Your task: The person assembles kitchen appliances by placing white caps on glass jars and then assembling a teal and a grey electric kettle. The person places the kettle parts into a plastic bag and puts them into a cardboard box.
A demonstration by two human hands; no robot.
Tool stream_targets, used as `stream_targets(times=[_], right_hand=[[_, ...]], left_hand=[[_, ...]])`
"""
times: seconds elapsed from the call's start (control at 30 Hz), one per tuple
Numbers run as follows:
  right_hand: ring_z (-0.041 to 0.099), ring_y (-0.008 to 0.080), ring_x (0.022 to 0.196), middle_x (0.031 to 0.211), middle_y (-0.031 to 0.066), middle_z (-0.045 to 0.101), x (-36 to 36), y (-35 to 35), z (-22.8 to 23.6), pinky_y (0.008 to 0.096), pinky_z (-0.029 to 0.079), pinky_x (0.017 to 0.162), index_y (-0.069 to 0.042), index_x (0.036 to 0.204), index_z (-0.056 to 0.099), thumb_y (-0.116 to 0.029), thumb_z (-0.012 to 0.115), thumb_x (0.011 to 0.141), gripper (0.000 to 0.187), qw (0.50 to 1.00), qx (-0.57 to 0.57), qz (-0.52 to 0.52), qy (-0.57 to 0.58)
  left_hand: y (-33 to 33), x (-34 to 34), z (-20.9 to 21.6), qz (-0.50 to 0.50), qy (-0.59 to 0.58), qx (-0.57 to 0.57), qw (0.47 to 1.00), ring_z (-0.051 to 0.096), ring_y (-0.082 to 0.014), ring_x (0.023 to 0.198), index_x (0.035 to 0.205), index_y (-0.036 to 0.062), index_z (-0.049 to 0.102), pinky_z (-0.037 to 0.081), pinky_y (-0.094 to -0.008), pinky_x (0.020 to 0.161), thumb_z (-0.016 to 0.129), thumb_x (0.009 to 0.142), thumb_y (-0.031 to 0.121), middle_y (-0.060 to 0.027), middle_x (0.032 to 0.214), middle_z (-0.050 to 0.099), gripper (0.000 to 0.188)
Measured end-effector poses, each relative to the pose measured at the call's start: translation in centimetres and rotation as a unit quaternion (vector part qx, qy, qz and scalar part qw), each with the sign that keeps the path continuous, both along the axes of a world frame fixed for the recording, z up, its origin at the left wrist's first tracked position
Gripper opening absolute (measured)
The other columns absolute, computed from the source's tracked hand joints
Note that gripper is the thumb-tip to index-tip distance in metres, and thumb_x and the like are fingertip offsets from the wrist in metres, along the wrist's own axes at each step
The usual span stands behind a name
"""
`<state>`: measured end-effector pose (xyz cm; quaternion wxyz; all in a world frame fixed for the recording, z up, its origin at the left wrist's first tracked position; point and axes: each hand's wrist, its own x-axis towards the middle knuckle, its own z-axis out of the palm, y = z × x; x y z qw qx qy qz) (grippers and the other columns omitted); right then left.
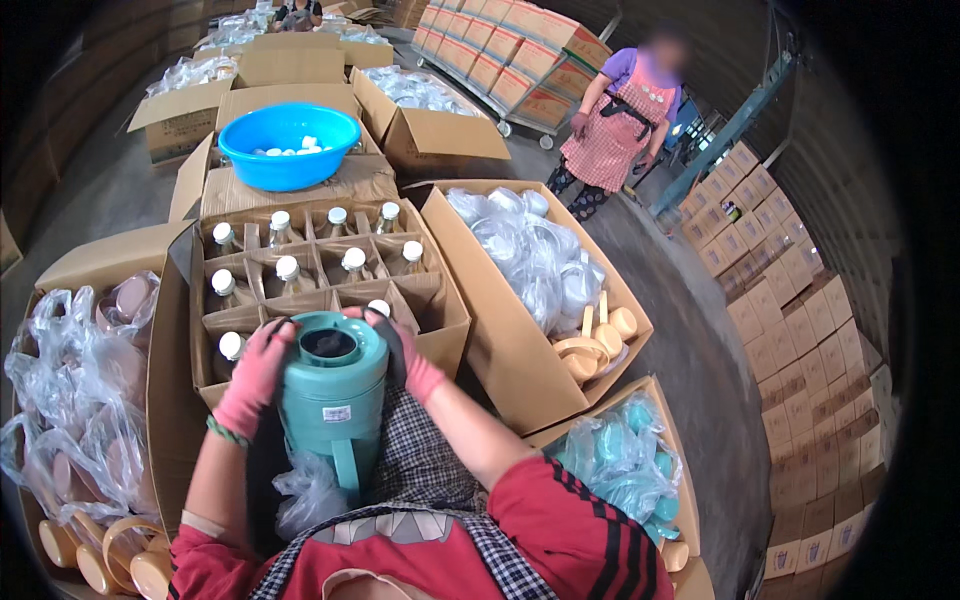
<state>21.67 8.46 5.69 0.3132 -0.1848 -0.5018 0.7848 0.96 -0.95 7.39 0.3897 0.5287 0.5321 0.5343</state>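
Note:
A teal thermos jug (pixel 325 395) with a side handle stands upright close to my body, its round top opening uncovered. My left hand (pixel 262 365), in a pink glove with dark fingertips, grips the left of the upper rim. On the right of that rim is my right hand (pixel 402 355), gloved the same way, its fingers curled over the edge. A crumpled clear plastic bag (pixel 308 492) hangs beside the jug's lower part. Just beyond my hands, a cardboard box (pixel 440 335) with dividers holds several glass bottles (pixel 290 272) with white caps.
A blue basin (pixel 290 150) with white caps sits on a carton behind the bottles. Open cartons flank me, holding bagged parts (pixel 85 400), beige handled pieces (pixel 595 340) and teal parts (pixel 625 450). A person (pixel 625 120) in a checked apron stands at the far right, near stacked cartons (pixel 800 350).

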Motion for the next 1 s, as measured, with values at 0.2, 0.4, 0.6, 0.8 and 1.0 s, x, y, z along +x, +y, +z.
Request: stream_targets(times=[0.2,0.4,0.6,0.8,1.0], right_hand=[[0.048,0.0127,0.091,0.099,0.005,0.051,0.6,-2.0,2.6,0.0249,0.039,0.084,0.001,0.113,0.043,-0.058,0.036,0.082,0.067,0.98,0.086,-0.144,-0.108],[0.049,0.0172,0.089,0.095,0.0068,0.052,0.7,-5.6,2.5,0.0284,0.038,0.082,-0.001,0.099,0.052,-0.049,0.038,0.085,0.052,0.948,0.167,-0.208,-0.171],[0.051,0.0119,0.081,0.087,0.0038,0.055,2.3,2.3,-0.6,0.0248,0.042,0.075,0.001,0.099,0.051,-0.06,0.042,0.079,0.065,0.971,-0.088,-0.216,-0.045],[0.049,0.0164,0.085,0.088,0.006,0.053,0.1,-6.2,2.5,0.0274,0.038,0.079,0.002,0.097,0.05,-0.051,0.042,0.083,0.056,0.922,0.246,-0.242,-0.177],[0.049,0.0095,0.073,0.078,0.0009,0.053,-0.2,-1.1,2.0,0.0218,0.04,0.07,-0.001,0.091,0.054,-0.05,0.044,0.083,0.051,0.988,-0.063,-0.139,-0.027]], left_hand=[[0.9,-0.9,-0.4,-0.017,-0.154,-0.035,0.987,0.054,-0.0173,0.088,0.109,-0.0025,0.05,0.04,-0.0269,0.083,0.039,0.09,0.029,-0.0101,0.095,0.058,0.038],[1.9,-0.8,-2.6,-0.11,-0.34,-0.053,0.933,0.053,-0.0172,0.089,0.107,-0.004,0.051,0.041,-0.0272,0.083,0.042,0.088,0.029,-0.0097,0.098,0.056,0.04],[-0.9,3.0,-1.4,0.089,-0.05,0.12,0.988,0.049,-0.0178,0.098,0.113,-0.0031,0.048,0.035,-0.0282,0.089,0.044,0.087,0.023,-0.0094,0.104,0.057,0.037],[0.4,-1.7,-1.4,-0.055,-0.298,-0.074,0.95,0.053,-0.0175,0.092,0.106,-0.0054,0.05,0.04,-0.029,0.085,0.042,0.087,0.03,-0.0133,0.1,0.057,0.041],[-3.0,3.5,0.5,0.096,0.042,0.102,0.989,0.05,-0.0165,0.095,0.113,-0.0028,0.047,0.033,-0.0269,0.092,0.047,0.082,0.019,-0.0083,0.102,0.056,0.038]])
